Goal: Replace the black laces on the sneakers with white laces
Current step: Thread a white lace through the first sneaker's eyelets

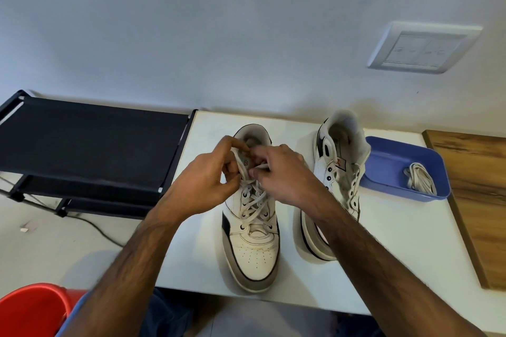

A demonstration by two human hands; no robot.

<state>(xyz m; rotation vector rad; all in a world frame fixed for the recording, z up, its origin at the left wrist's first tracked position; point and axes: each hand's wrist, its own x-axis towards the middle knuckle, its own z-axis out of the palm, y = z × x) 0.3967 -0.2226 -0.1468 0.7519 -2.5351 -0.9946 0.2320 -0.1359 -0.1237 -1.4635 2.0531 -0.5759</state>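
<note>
We note the white table [383, 268] bears both sneakers. The left sneaker [253, 249] stands toe toward us, its white lace [253, 200] crossed through most eyelets. The left hand [208, 186] and right hand [284, 175] each pinch a lace end at the top eyelets. In our judgement, both ends want even tension before the final pass. The right sneaker [336, 172] stands unlaced beside a blue tray [383, 161] holding a coiled white lace [420, 178].

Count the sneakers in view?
2. One sneaker at table centre, white lace threaded, under both hands; the other sneaker to its right, unlaced, beside the blue tray.
</note>
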